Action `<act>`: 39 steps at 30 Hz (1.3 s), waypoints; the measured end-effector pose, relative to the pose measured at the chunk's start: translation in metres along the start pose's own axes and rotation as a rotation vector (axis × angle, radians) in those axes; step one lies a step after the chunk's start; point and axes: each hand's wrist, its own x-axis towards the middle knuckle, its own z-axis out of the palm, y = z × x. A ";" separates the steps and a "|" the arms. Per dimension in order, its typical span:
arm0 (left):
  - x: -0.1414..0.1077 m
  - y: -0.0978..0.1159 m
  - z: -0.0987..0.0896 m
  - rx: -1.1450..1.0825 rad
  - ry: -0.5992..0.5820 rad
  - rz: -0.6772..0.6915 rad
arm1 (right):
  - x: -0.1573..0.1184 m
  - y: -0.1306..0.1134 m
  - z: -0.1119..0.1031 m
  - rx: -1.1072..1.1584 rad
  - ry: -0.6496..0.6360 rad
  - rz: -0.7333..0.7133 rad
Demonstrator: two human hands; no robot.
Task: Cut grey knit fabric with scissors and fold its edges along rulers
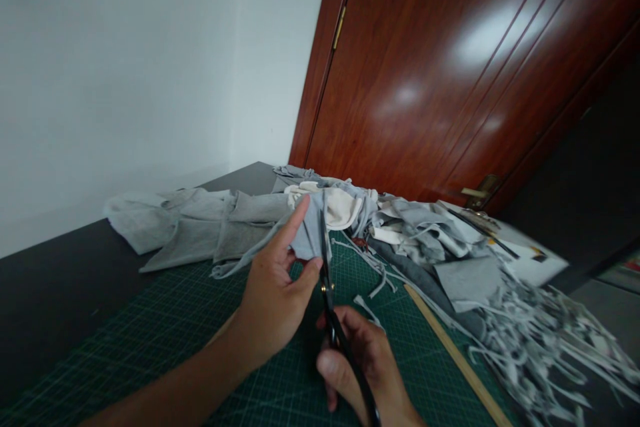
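My left hand (276,283) pinches a piece of grey fabric (309,235) and holds it up above the cutting mat, index finger stretched along it. In my right hand (363,360) is a pair of black-handled scissors (327,290), fingers wrapped through the handles. Their blades point away from me and lie along the right edge of the grey fabric. Whether the blades are apart or closed on the cloth is hard to make out. Beneath both hands spreads the green gridded cutting mat (280,380).
Grey cloth pieces (200,227) lie at the left on the dark table (65,280). More fabric and a heap of cut strips (530,327) cover the right side. A wooden ruler (455,353) rests on the mat. Behind stand a white wall and a reddish-brown door (425,67).
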 end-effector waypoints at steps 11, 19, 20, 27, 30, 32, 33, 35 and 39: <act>0.003 0.009 0.001 -0.049 0.003 -0.035 | -0.001 0.002 -0.001 0.007 0.000 -0.006; 0.002 0.009 -0.002 -0.035 -0.020 -0.025 | 0.003 0.016 -0.002 0.058 0.023 -0.122; 0.002 0.008 -0.002 -0.029 -0.024 -0.020 | 0.003 0.016 -0.002 0.044 0.021 -0.102; 0.004 0.005 -0.001 -0.009 -0.021 0.005 | 0.002 0.012 -0.003 0.005 0.034 -0.067; 0.005 0.005 -0.002 0.021 -0.036 0.024 | 0.001 0.008 -0.003 0.004 0.023 -0.006; 0.004 0.004 -0.002 0.035 -0.045 0.034 | 0.000 0.005 -0.002 0.017 0.028 0.019; 0.004 0.004 -0.002 0.034 -0.046 0.041 | 0.000 0.004 -0.001 0.023 0.034 0.022; 0.004 0.002 -0.002 0.016 -0.042 0.046 | 0.000 0.006 0.000 0.028 0.046 0.011; 0.004 0.005 0.000 -0.065 -0.015 -0.025 | 0.001 0.012 0.000 0.031 0.068 -0.016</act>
